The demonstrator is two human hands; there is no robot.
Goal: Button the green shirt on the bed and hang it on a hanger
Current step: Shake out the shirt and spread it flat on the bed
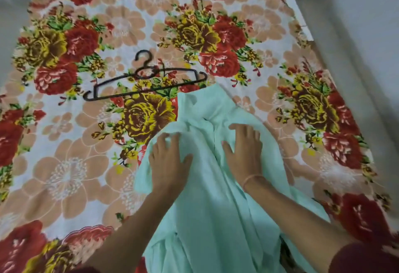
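- Pressing down on the green shirt [216, 208], both hands lie palm-down on its chest part. The left hand [169, 160] has nearly straight fingers held close together, the tips sinking into a raised fold. The right hand [244, 149] is spread flat with the fingers apart. Neither hand clamps the cloth.
- The shirt lies on the bed [64, 164] with the collar end away from the person. Its front opening runs between the two hands and, as far as I can see, is not yet closed. The buttons are too small to make out.
- One risk, in my judgement, is a button going into the wrong hole. The cloth is wrinkled and bunched under the left hand, so the two front edges may not meet evenly. Smoothing it first would help.
- Another risk is that the front gets dragged crooked. The lower part of the shirt runs out of the picture toward the person, perhaps over the near side of the bed, and a pull from there could cause this.
- The hanger [142, 82] lies flat just beyond the collar. Its right tip is near the cloth but, I think, apart from it. Pushing the shirt forward could make the cloth catch on it.
- For moving, there is open bed to the left of the shirt and beyond the hanger. On the right the bed ends sooner and its side runs slanting, so there is less room there.
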